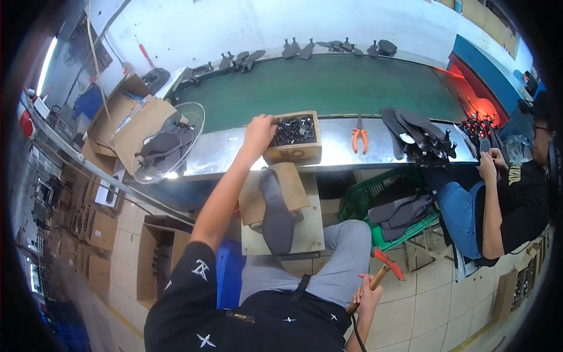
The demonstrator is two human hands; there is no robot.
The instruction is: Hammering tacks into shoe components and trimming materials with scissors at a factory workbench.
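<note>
My left hand (260, 136) reaches over the left edge of a wooden box (293, 155) full of small black parts (295, 130). Its fingers are curled together at the parts, and whatever they hold is hidden. My right hand (368, 296), low beside my right thigh, is closed round the wooden handle of a hammer (381, 273) with a red head. In front of me a dark grey shoe sole (277, 214) lies lengthwise on brown cardboard (296, 185) over a pale work stand (314, 226). Neither hand touches the sole.
Orange-handled pliers (359, 141) and stacked soles (410, 129) lie on the metal bench edge (220, 149). Behind runs a green conveyor belt (328, 82). A wire basket of soles (167, 144) stands left, a green crate (404, 226) right. A co-worker (504, 193) sits at the right.
</note>
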